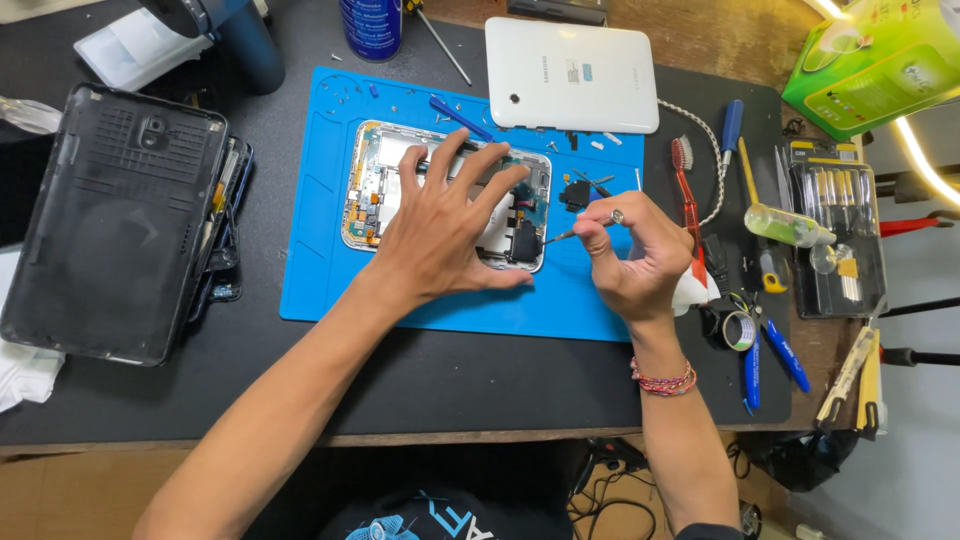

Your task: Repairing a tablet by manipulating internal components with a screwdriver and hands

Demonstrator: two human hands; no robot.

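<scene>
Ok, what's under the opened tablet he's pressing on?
The opened tablet lies on a blue mat, which rests on a black pad. The left hand covers much of the tablet's inside, so the parts beneath it cannot be seen.

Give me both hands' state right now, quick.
Left hand: open, fingers spread, pressing on the opened silver-framed tablet.
Right hand: closed, holding a thin metal screwdriver.

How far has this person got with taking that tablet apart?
Done: the white back cover is off and lies beyond the blue mat; loose screws sit on it. In hand: the left hand steadies the opened tablet while the right hand works a small screwdriver at its edge. Left: the inner boards are still in place.
</scene>
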